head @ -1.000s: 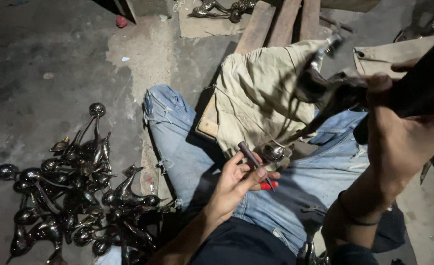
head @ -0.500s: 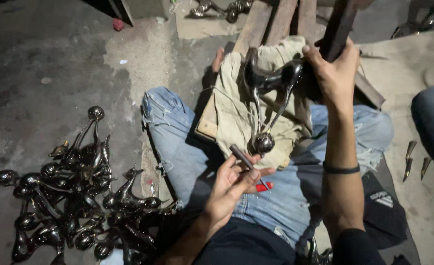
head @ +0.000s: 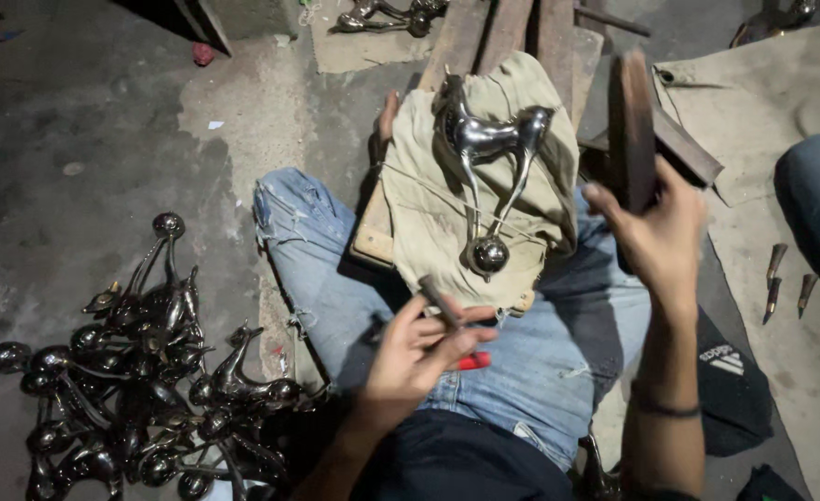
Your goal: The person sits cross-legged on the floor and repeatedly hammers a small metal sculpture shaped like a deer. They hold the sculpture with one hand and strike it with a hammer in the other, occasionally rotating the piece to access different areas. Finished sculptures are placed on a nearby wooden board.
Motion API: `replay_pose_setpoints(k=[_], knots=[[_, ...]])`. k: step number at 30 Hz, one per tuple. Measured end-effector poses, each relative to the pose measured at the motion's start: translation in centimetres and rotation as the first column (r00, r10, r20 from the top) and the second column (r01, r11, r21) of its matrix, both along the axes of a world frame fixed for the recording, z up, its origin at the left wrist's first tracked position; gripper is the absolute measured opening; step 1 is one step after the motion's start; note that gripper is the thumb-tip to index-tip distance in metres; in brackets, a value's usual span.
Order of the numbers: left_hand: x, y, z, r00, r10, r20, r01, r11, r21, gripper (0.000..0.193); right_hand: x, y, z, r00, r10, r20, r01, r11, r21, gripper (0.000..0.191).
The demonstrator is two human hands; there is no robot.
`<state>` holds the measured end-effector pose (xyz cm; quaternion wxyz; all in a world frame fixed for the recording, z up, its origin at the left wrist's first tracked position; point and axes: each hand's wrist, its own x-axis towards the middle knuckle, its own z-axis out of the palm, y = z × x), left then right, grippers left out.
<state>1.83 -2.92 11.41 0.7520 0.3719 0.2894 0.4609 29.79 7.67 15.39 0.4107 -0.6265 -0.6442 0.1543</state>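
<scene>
I look down at my lap, where a shiny metal animal figure (head: 489, 153) lies on a beige cloth (head: 429, 223) over a wooden board (head: 373, 243) on my jeans. My left hand (head: 419, 357) is closed around a thin punch tool (head: 440, 301), its tip just near the lower edge of the cloth, not touching the figure. My right hand (head: 656, 232) grips a dark wooden mallet (head: 634, 125), lifted beside the figure and apart from it. On the floor at my left is a pile of similar metal figures (head: 141, 390), and three small pointed punches (head: 786, 278) lie on the mat at my right. I judge the work on this piece is in the middle; I cannot tell how many pieces in the pile are finished.
</scene>
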Motion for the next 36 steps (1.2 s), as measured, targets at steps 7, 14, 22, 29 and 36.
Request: replay_pose_setpoints(k=[7,14,22,29,36], knots=[[-1.8,2.6,1.3,0.916,0.29,-0.277,-0.219,0.94,0.262,0.028,1.2,-5.0,-3.1,0.908,-0.12,-0.4,0.106,0.993,-0.058,0.029],[0.4,7.6,1.3,0.903,0.249,-0.35,-0.086,0.903,0.42,0.019,1.8,-6.6,-8.3,0.843,-0.082,-0.532,0.183,0.973,0.14,0.029],[3.2,11.0,3.1,0.829,0.156,-0.537,0.216,0.796,0.565,0.03,1.9,-7.6,-12.6,0.924,-0.136,-0.358,0.179,0.98,0.091,0.032],[4.4,12.5,4.5,0.643,0.261,-0.72,0.539,0.514,0.667,0.039,1.2,-8.4,-12.5,0.916,-0.105,-0.387,0.131,0.991,0.039,0.031],[5.8,13.7,4.5,0.536,0.164,-0.828,0.703,0.456,0.545,0.048,3.4,-8.3,-6.9,0.999,-0.019,0.033,0.015,0.994,0.105,0.038]])
